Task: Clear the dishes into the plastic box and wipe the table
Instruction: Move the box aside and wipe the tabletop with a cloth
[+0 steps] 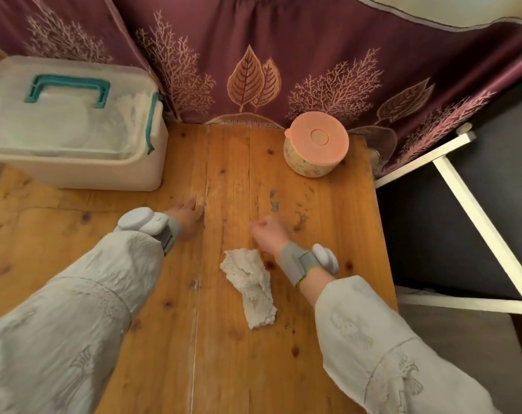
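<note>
The crumpled cloth (249, 286) lies mid-table (328, 339), its long axis running toward the near right corner. The right hand (267, 233) is clenched, empty, just beyond it; the left hand (188, 218) rests flat.

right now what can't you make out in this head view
- Contents of the plastic box: blurred by its frosted lid, only pale shapes show.
- Contents of the round container: hidden under its pink lid.
- Left hand fingertips: blurred.
- Right hand: curled, palm side hidden.
- Table near edge: cut off by the frame.
</note>
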The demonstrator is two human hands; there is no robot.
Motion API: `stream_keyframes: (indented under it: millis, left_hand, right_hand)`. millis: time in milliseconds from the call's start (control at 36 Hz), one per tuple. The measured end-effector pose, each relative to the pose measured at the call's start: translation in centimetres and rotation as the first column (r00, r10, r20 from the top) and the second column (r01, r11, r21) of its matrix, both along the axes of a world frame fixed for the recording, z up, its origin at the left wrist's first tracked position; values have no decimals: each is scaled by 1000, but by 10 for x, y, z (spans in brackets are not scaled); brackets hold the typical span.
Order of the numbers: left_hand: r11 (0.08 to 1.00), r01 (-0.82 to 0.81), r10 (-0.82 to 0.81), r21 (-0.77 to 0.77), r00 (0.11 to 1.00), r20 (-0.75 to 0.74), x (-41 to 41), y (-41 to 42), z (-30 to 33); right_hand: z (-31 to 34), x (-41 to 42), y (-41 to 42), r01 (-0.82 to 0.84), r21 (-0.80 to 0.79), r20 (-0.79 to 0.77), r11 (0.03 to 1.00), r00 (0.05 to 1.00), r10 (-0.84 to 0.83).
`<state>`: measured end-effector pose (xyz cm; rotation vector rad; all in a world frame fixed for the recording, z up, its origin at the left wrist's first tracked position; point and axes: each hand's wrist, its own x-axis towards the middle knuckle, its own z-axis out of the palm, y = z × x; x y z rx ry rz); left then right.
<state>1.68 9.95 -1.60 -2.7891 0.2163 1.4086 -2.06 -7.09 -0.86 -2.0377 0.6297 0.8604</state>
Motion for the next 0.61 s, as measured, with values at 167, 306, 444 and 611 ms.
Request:
stream_keyframes:
  millis: [167, 306, 444, 611]
  left_hand:
    - [999, -9, 11, -44, 999, 34, -20, 12, -6]
    - [994, -96, 99, -50, 993, 70, -19, 37, -16]
    - [985, -171, 170, -12, 965, 201, -14, 61, -20]
    - [988, -54, -6, 147, 924, 382, -7, 57, -24]
  right_hand:
    - [-13, -37, 20, -666, -343, -161, 662, 737, 657]
    - [-32, -36, 36, -660, -421, 71, 623, 660, 748]
    - [-35, 15, 40, -408, -397, 374, 822, 746, 551]
    - [-45, 106, 71, -169, -416, 650, 894, 632, 422]
